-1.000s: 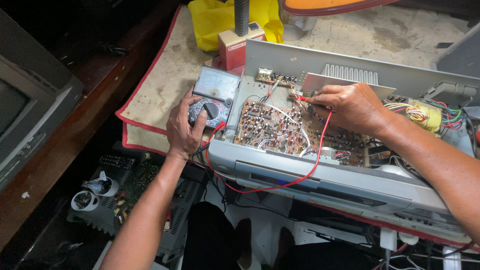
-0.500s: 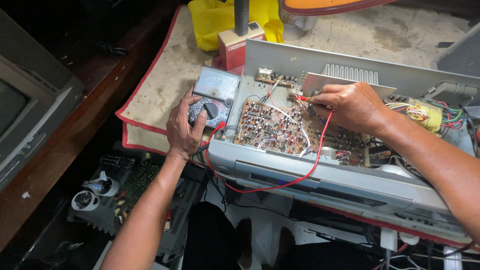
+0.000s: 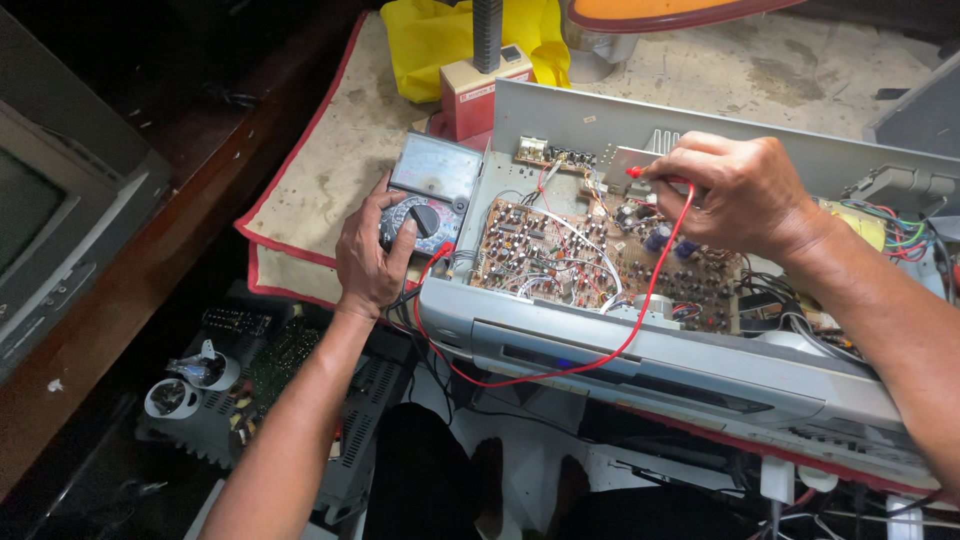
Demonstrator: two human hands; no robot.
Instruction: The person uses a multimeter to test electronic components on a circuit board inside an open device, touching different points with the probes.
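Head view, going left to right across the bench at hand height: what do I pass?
Old monitor → left hand on the multimeter dial → brown circuit board inside the open grey chassis → right hand holding the red probe → bundle of coloured wires.

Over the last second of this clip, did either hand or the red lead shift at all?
Nothing visibly changed. The left hand stays on the dial of the meter, and the right hand keeps the red probe pinched in its fingers over the circuit board. The red wire hangs in the same loop over the front of the grey case.
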